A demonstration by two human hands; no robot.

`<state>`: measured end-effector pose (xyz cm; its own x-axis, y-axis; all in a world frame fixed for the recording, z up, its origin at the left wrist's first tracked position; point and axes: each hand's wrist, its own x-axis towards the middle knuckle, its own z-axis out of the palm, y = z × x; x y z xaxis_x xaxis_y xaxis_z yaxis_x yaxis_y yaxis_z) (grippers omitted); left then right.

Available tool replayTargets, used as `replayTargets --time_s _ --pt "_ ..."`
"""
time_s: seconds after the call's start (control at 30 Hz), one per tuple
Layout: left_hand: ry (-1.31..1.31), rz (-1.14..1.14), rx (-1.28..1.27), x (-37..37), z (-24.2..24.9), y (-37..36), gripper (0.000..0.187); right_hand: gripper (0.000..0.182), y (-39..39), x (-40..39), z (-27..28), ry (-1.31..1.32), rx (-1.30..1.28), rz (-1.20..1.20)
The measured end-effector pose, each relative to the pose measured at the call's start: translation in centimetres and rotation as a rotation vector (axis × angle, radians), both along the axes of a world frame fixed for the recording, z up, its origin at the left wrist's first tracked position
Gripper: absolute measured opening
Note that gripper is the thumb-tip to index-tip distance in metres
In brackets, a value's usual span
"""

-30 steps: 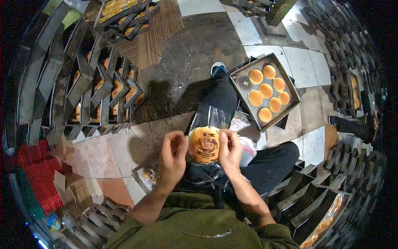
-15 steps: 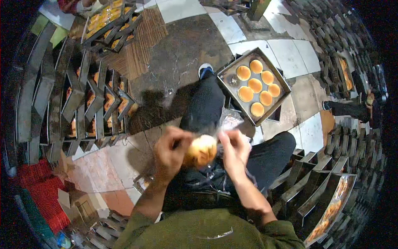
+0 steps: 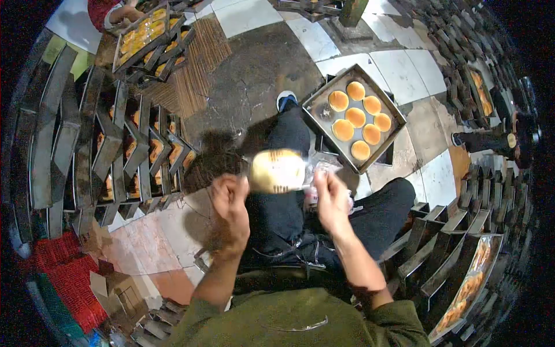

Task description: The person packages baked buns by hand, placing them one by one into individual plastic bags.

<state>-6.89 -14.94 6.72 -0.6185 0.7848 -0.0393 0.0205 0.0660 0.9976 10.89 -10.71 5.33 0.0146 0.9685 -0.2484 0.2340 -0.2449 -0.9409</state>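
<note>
Between my two hands hangs a bagged bun (image 3: 278, 171), pale yellow in a clear wrapper with dark print, blurred by motion. Thumb and fingers of my left hand (image 3: 231, 202) are closed at the wrapper's left side. On the other side, my right hand (image 3: 332, 199) pinches the wrapper's right end. Clear plastic bags (image 3: 315, 196) lie behind the right hand, over my lap. Ahead to the right, a square metal tray (image 3: 393, 140) holds several round golden buns (image 3: 355, 118).
Stacked metal trays with baked goods (image 3: 130, 144) stand at left; more stacks (image 3: 439, 254) are at right. Another person's arm (image 3: 124, 13) reaches to a tray of wrapped items (image 3: 141, 37) at upper left. A person's leg (image 3: 485, 143) shows at right. Red netting (image 3: 69, 277) lies lower left.
The wrapped bun has swung up and away from my body, and its printed wrapper now faces the camera. Both hands stay beside it. The other person's arm reaches further into view.
</note>
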Motion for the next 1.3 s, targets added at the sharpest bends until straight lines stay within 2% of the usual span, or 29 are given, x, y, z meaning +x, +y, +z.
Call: replayTargets --time_s 0.07,0.1,0.13,0.17,0.2,0.23,0.27,0.3,0.37,0.4,0.47,0.5,0.53,0.57,0.6,0.67,0.7,0.73,0.77,0.8,0.83,0.87,0.97,1.07,1.1,1.13,1.2,1.23,1.3 --pt "0.061 0.082 -0.127 1.2 -2.9 -3.6 0.019 0.034 -3.7 0.8 -3.1 -0.057 -0.156 0.022" --pt "0.058 0.078 -0.131 1.6 -3.0 -4.6 0.019 0.03 -4.7 1.0 -2.7 -0.154 -0.098 0.049" --pt "-0.081 0.134 -0.223 1.9 -3.0 -5.7 0.02 0.028 -5.6 1.1 -1.9 -0.251 -0.048 0.072" --pt "-0.219 0.187 -0.313 2.0 -2.9 -6.1 0.021 0.028 -5.9 0.6 -0.1 -0.325 0.244 0.057" --pt "-0.222 0.175 -0.317 2.2 -1.3 -5.9 0.021 0.033 -6.0 0.0 2.6 -0.4 0.542 0.044" --pt "-0.443 0.193 -0.364 2.3 1.6 -5.1 0.021 0.051 -5.2 -0.4 5.6 -0.45 0.663 0.281" --pt "-0.663 0.208 -0.412 2.3 3.8 -4.4 0.02 0.059 -4.5 -0.9 6.5 -0.628 0.774 0.523" --pt "-0.829 0.174 -0.353 2.2 4.8 -3.9 0.019 0.06 -3.2 -1.5 5.6 -0.63 0.678 0.571" --pt "-0.705 0.102 -0.174 1.6 8.5 -2.3 0.025 0.06 0.7 -1.5 5.1 -0.531 0.484 0.576" --pt "-0.688 0.059 -0.048 0.6 9.1 -2.0 0.031 0.059 3.3 -0.5 5.9 -0.434 0.392 0.54" --pt "-0.67 0.101 -0.005 0.1 9.4 -1.9 0.036 0.06 8.4 1.8 6.8 -0.306 0.217 0.483" --pt "-0.655 0.145 0.031 0.1 9.4 -1.9 0.041 0.064 11.4 3.1 4.6 -0.325 0.37 0.45" --pt "-0.66 0.14 0.023 0.2 9.0 -2.0 0.041 0.063 13.6 4.2 3.6 -0.459 0.383 0.403" --pt "-0.681 0.131 0.002 0.3 8.1 -2.1 0.043 0.057 15.3 5.6 0.6 -0.792 0.559 0.28" --pt "-0.699 0.123 -0.016 0.4 7.6 -2.2 0.044 0.045 16.2 7.4 -3.5 -0.911 0.764 0.106" --pt "-0.693 0.141 -0.015 0.2 7.1 -2.7 0.041 0.033 12.6 8.0 -4.4 -0.85 0.523 0.051" --pt "-0.727 0.139 -0.012 -0.5 6.3 -3.4 0.039 0.027 9.2 7.7 -5.3 -0.782 0.567 0.095" --pt "-0.761 0.136 -0.012 -1.2 5.6 -3.9 0.037 0.023 5.1 6.3 -3.2 -0.451 0.262 0.145" --pt "-0.743 0.16 -0.023 -1.6 4.9 -3.9 0.033 0.023 1.2 6.6 -5.8 -0.57 0.451 0.418" --pt "-0.746 0.154 -0.031 -1.7 4.3 -3.7 0.033 0.031 -2.0 5.8 -6.0 -0.808 0.612 0.584" --pt "-0.706 0.127 -0.085 -1.6 3.7 -3.5 0.034 0.043 -4.0 5.6 -6.3 -0.92 0.622 0.704" --pt "-0.664 0.098 -0.136 -1.4 3.1 -3.1 0.034 0.04 -4.9 5.5 -6.8 -0.988 0.609 0.72" --pt "-0.747 -0.137 -0.109 1.7 3.7 -1.2 0.03 0.033 -5.6 5.7 -8.0 -0.973 0.709 0.885" --pt "-0.719 -0.3 -0.091 3.8 3.4 -0.1 0.029 0.034 -6.3 5.1 -6.2 -0.976 0.652 0.839" --pt "-0.614 -0.314 -0.072 4.4 2.8 0.2 0.027 0.03 -6.2 4.8 -5.0 -0.971 0.541 0.678" --pt "-0.478 -0.314 -0.081 4.9 2.1 0.6 0.026 0.03 -5.6 5.0 -4.3 -0.967 0.54 0.693" --pt "-0.296 -0.457 -0.137 5.7 0.5 1.6 0.025 0.025 -3.6 5.1 -3.8 -1.107 0.294 0.474" --pt "-0.221 -0.502 -0.171 6.3 -0.5 2.2 0.026 0.024 -3.1 6.1 -6.6 -1.167 0.457 0.459" --pt "-0.164 -0.594 -0.219 7.1 -3.1 3.3 0.029 0.026 -1.9 6.8 -7.0 -1.041 0.452 0.501"
